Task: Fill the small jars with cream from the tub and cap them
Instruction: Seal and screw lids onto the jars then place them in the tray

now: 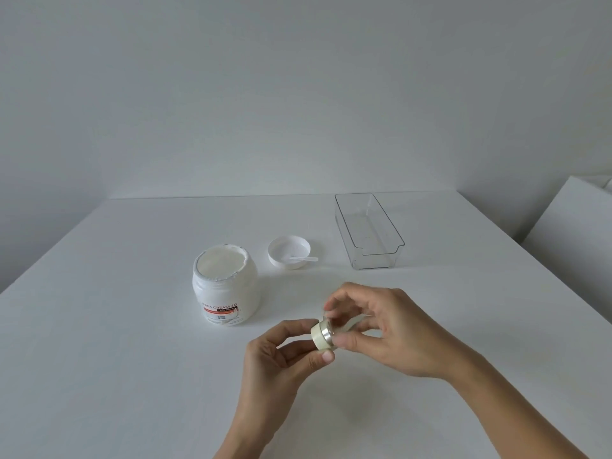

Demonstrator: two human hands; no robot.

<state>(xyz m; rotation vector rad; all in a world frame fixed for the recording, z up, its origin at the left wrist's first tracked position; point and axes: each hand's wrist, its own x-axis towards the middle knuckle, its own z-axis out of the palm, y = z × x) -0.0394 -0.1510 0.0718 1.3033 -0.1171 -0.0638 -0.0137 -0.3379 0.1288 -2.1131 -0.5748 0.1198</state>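
Note:
A small jar (323, 336) with a cream-coloured body and a silver band lies on its side between my hands, above the table's near middle. My left hand (281, 356) pinches its cream end between thumb and fingers. My right hand (387, 329) curls its fingers round the other end, which is mostly hidden. The open white cream tub (225, 286), full of white cream, stands upright to the left of my hands. Behind them the tub's white lid (288, 251) lies upside down with a small white spatula (304, 259) resting in it.
A clear plastic bin (369, 231) stands at the back right of the white table (116, 326). A white board or box (576, 233) leans at the far right edge. A plain grey wall rises behind the table.

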